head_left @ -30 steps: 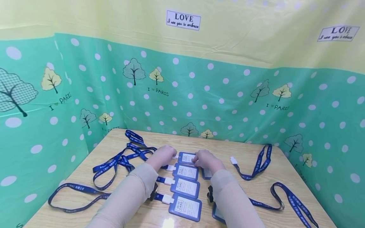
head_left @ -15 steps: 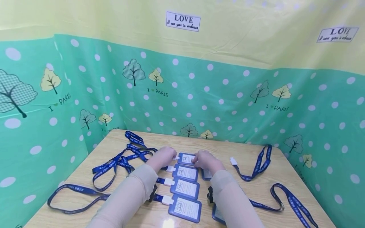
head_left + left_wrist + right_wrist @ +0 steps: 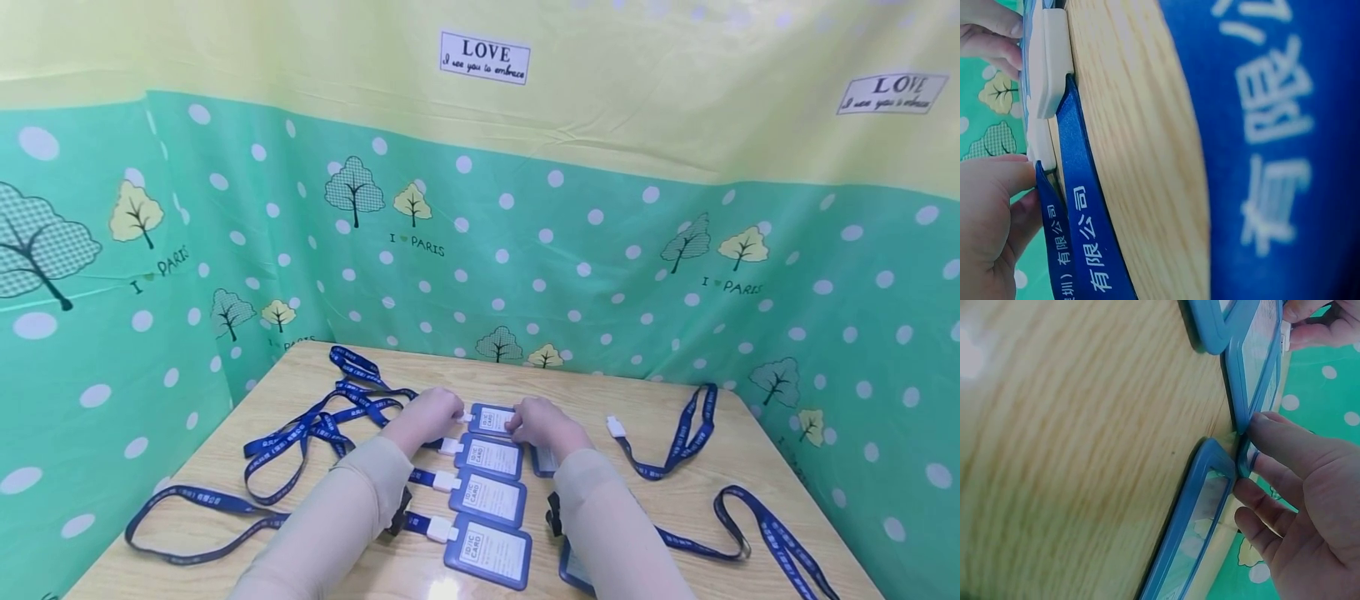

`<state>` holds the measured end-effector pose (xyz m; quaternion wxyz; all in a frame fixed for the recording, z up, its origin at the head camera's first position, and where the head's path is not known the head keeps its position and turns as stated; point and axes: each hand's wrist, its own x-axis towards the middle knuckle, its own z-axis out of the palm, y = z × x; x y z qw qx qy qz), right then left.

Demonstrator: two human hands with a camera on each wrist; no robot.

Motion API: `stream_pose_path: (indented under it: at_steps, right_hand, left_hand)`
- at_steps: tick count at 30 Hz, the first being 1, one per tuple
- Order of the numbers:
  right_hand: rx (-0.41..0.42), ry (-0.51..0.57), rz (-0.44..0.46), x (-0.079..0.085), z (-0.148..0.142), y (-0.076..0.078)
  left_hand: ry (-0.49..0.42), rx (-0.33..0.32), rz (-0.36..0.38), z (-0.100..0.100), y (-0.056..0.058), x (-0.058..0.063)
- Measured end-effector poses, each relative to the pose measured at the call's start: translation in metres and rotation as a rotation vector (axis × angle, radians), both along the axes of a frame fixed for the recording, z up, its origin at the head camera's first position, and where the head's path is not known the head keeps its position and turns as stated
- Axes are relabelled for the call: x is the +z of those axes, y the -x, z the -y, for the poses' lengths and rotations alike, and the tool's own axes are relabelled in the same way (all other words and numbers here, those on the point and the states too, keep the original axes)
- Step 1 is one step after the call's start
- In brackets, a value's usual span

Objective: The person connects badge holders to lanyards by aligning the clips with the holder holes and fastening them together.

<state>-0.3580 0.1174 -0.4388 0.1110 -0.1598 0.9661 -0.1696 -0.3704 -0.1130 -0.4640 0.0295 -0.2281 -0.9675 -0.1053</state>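
At the far end of a column of blue ID card holders, the farthest card holder [image 3: 491, 419] lies between both hands. My left hand [image 3: 429, 415] pinches the white clip [image 3: 467, 417] at its left end; in the left wrist view, thumb and finger meet where the blue strap [image 3: 1054, 244] joins that clip. My right hand [image 3: 549, 423] holds the holder's right end, thumb [image 3: 1279, 440] on top and other fingers curled past its edge. Below it lie the second card holder [image 3: 489, 456], third card holder [image 3: 487, 496] and nearest card holder [image 3: 488, 551], each with a white clip at its left.
Blue lanyards [image 3: 300, 433] tangle at the table's left. A looped lanyard [image 3: 686, 437] with a white clip lies back right, another lanyard [image 3: 772, 525] front right. Two more holders, one a card holder [image 3: 543, 460], lie partly under the right arm. A patterned curtain [image 3: 525, 250] surrounds the wooden table [image 3: 585, 383].
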Motion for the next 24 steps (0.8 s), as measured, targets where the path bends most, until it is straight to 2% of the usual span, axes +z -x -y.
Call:
stream_pose_path:
  at_steps: [7, 24]
  right_hand:
    - [-0.013, -0.011, 0.007, -0.0014, 0.0000, 0.0015]
    - [-0.029, -0.007, 0.006, -0.0023, 0.0013, 0.0008]
  left_hand:
    - [-0.010, 0.011, 0.027, 0.0012, 0.0009, 0.0004]
    - [-0.008, -0.020, 0.006, 0.0004, 0.0040, 0.0009]
